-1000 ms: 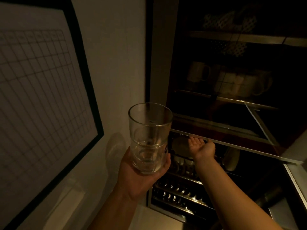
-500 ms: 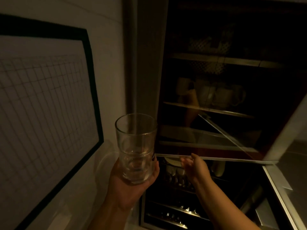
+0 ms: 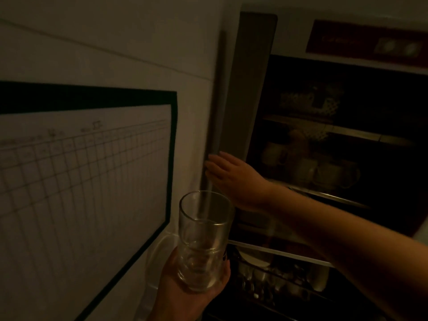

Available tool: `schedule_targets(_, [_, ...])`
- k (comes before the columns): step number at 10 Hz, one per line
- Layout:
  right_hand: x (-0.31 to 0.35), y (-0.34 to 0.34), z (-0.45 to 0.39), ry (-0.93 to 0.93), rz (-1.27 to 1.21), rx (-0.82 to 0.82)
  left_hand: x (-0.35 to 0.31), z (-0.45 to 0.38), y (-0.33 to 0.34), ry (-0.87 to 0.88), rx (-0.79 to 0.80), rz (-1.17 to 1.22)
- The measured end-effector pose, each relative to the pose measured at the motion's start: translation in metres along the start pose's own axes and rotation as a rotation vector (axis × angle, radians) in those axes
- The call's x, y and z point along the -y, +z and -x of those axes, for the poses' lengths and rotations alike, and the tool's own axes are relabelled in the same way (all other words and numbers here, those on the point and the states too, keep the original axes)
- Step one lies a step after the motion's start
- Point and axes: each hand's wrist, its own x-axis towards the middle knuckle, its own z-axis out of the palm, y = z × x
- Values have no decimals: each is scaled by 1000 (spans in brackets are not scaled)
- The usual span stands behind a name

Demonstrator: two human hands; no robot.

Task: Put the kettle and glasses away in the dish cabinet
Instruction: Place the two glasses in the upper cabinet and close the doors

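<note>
Left hand (image 3: 185, 295) grips the stacked glasses (image 3: 203, 239); right hand (image 3: 234, 177), fingers straight, presses the cabinet door (image 3: 252, 77) aside. Nothing shelved yet, kettle unseen.

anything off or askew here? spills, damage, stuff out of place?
Nothing stands out. The left hand holds the stacked glasses upright, with no spill seen. The right hand rests open on the cabinet door. Mugs sit on their shelf. The dim light hides fine damage.
</note>
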Motion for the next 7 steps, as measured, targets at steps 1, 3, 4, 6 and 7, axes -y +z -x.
schedule_targets(1, [-9, 2, -19, -36, 84, 105, -8, 7, 5, -169, -99, 220])
schedule_targets(3, [-9, 3, -23, 37, 43, 186, -8, -12, -3, -360, 27, 619])
schedule_targets(4, [-7, 0, -17, 21, 74, 206, -11, -11, -4, -343, 37, 593])
schedule_targets(6, [-4, -12, -13, -21, 48, 66, -19, -10, -5, -371, 31, 579])
schedule_targets(7, [-2, -19, -11, -49, 68, 29, -21, -7, -6, -336, 41, 588])
